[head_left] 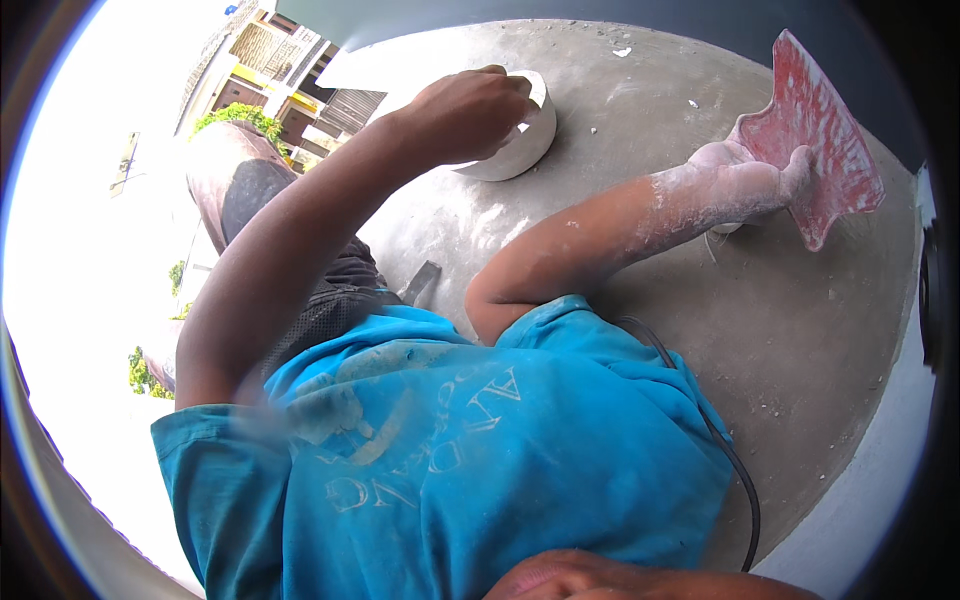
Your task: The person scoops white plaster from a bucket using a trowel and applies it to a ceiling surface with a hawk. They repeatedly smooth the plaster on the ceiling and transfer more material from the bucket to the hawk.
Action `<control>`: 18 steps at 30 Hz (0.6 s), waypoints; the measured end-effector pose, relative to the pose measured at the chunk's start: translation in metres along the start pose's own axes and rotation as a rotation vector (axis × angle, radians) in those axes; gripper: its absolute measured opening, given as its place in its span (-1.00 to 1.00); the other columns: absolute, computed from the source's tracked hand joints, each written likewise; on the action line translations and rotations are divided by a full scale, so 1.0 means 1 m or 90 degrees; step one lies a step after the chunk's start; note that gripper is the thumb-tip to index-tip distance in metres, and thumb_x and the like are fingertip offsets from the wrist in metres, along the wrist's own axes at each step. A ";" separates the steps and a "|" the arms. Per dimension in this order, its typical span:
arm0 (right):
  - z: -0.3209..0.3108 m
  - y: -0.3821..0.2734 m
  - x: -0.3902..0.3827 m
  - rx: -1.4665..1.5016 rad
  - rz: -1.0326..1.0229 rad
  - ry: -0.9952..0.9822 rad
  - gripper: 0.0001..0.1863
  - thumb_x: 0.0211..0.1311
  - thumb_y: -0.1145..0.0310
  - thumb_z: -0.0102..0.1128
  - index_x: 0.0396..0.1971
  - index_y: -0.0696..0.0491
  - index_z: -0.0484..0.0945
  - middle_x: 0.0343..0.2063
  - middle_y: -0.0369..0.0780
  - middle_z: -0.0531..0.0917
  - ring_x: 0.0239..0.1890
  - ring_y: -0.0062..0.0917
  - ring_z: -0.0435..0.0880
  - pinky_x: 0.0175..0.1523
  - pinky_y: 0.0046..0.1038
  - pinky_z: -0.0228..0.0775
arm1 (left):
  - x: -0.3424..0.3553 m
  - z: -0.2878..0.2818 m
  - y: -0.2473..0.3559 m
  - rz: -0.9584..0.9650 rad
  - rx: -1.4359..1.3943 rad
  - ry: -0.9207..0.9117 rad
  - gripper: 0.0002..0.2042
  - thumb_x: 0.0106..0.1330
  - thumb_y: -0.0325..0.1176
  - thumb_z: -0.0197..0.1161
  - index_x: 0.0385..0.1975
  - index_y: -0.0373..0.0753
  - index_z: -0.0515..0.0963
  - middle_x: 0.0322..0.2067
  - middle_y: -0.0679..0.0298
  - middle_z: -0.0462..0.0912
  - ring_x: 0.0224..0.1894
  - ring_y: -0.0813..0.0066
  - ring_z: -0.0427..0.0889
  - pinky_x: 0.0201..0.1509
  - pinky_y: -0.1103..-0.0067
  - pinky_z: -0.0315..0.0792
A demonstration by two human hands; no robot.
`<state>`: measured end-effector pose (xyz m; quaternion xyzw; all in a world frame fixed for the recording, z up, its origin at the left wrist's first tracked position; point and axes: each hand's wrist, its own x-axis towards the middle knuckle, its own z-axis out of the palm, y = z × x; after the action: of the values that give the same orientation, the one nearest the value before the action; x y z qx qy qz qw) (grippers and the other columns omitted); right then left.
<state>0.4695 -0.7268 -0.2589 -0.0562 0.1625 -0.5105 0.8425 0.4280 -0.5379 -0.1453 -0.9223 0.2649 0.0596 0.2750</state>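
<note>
Item one: red plastic spreader (815,130), broad fan-shaped blade, lying flat against the grey cement surface (780,330) at upper right. My right hand (745,180), caked in white powder, is clamped on its narrow neck, thumb against the blade's lower edge. I judge it light, thin and somewhat springy; the dusty coating may make it slippery, so the neck is the place to grip. Item two: white round tub (520,130), standing on the same surface at top centre. My left hand (470,110) sits over its rim with fingers curled down; whether they pinch anything inside I cannot tell. It looks light and rigid. Surroundings: my blue shirt (450,460), a black cable (720,440) trailing over it, scattered white crumbs (622,50), buildings (270,70) beyond the edge. Nothing lies between tub and spreader.
</note>
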 end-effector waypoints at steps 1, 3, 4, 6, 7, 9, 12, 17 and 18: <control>0.001 0.004 0.011 0.020 -0.018 -0.047 -0.32 0.04 0.33 0.14 0.22 0.10 0.19 0.11 -0.11 0.36 0.13 -0.33 0.40 0.28 -0.31 0.16 | -0.002 -0.008 -0.010 -0.039 -0.038 -0.041 -0.82 0.21 -0.40 0.17 -0.21 -0.15 0.60 -0.20 0.32 0.57 -0.08 0.31 0.52 -0.01 0.42 0.46; 0.000 0.008 0.017 0.040 -0.028 -0.075 -0.32 0.04 0.33 0.14 0.23 0.09 0.18 0.11 -0.11 0.35 0.14 -0.33 0.39 0.29 -0.30 0.16 | -0.012 -0.014 -0.037 -0.115 -0.052 -0.115 -0.77 0.12 -0.46 0.17 -0.20 -0.18 0.60 -0.27 0.23 0.59 -0.12 0.28 0.54 -0.05 0.40 0.46; 0.003 0.008 0.015 0.042 -0.025 -0.065 -0.32 0.04 0.33 0.14 0.23 0.09 0.18 0.11 -0.12 0.35 0.14 -0.33 0.39 0.29 -0.29 0.15 | -0.018 -0.014 -0.045 -0.163 -0.054 -0.140 -0.75 0.12 -0.46 0.18 -0.18 -0.17 0.59 -0.26 0.22 0.59 -0.10 0.29 0.54 -0.04 0.41 0.47; 0.012 0.005 0.009 0.049 -0.007 -0.048 -0.32 0.04 0.34 0.13 0.23 0.08 0.18 0.12 -0.12 0.35 0.14 -0.33 0.38 0.29 -0.28 0.15 | -0.030 -0.010 -0.057 -0.208 -0.009 -0.152 -0.72 0.12 -0.46 0.18 -0.12 -0.16 0.57 -0.24 0.22 0.60 -0.08 0.30 0.54 -0.03 0.41 0.47; 0.013 0.004 0.009 0.048 -0.003 -0.040 -0.32 0.04 0.34 0.13 0.23 0.07 0.18 0.12 -0.12 0.35 0.15 -0.33 0.38 0.29 -0.28 0.14 | -0.032 0.001 -0.062 -0.195 0.039 -0.141 -0.70 0.13 -0.46 0.18 -0.10 -0.16 0.55 -0.23 0.23 0.60 -0.06 0.31 0.54 -0.02 0.41 0.47; 0.018 0.002 0.008 0.055 0.013 -0.031 -0.32 0.04 0.35 0.13 0.23 0.06 0.17 0.12 -0.13 0.35 0.15 -0.33 0.37 0.29 -0.27 0.14 | -0.038 0.027 -0.068 -0.168 0.099 -0.110 -0.67 0.14 -0.46 0.17 -0.05 -0.13 0.53 -0.22 0.24 0.60 -0.04 0.31 0.53 -0.01 0.40 0.47; 0.019 -0.003 0.007 0.052 0.028 -0.017 -0.31 0.04 0.35 0.13 0.24 0.05 0.17 0.12 -0.13 0.35 0.16 -0.33 0.37 0.30 -0.26 0.13 | -0.038 0.049 -0.076 -0.102 0.132 -0.064 -0.65 0.16 -0.42 0.14 0.00 -0.09 0.51 -0.26 0.21 0.62 -0.07 0.27 0.57 -0.04 0.36 0.48; 0.023 -0.004 0.007 0.062 0.061 -0.011 -0.31 0.04 0.37 0.12 0.24 0.02 0.16 0.12 -0.14 0.35 0.17 -0.33 0.35 0.30 -0.23 0.11 | -0.049 0.050 -0.092 -0.284 -0.148 -0.134 -0.63 0.13 -0.25 0.13 -0.02 -0.12 0.51 -0.42 0.15 0.66 -0.35 0.23 0.64 -0.23 0.34 0.48; 0.023 -0.006 0.006 0.058 0.060 -0.007 -0.31 0.04 0.37 0.12 0.25 0.02 0.16 0.12 -0.14 0.34 0.17 -0.33 0.35 0.30 -0.23 0.11 | -0.054 0.060 -0.101 -0.273 -0.154 -0.111 -0.63 0.13 -0.24 0.13 -0.02 -0.12 0.51 -0.44 0.15 0.66 -0.37 0.23 0.64 -0.25 0.34 0.48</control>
<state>0.4742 -0.7366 -0.2366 -0.0129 0.1370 -0.4768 0.8682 0.4372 -0.4095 -0.1335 -0.9749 0.0299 0.1103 0.1912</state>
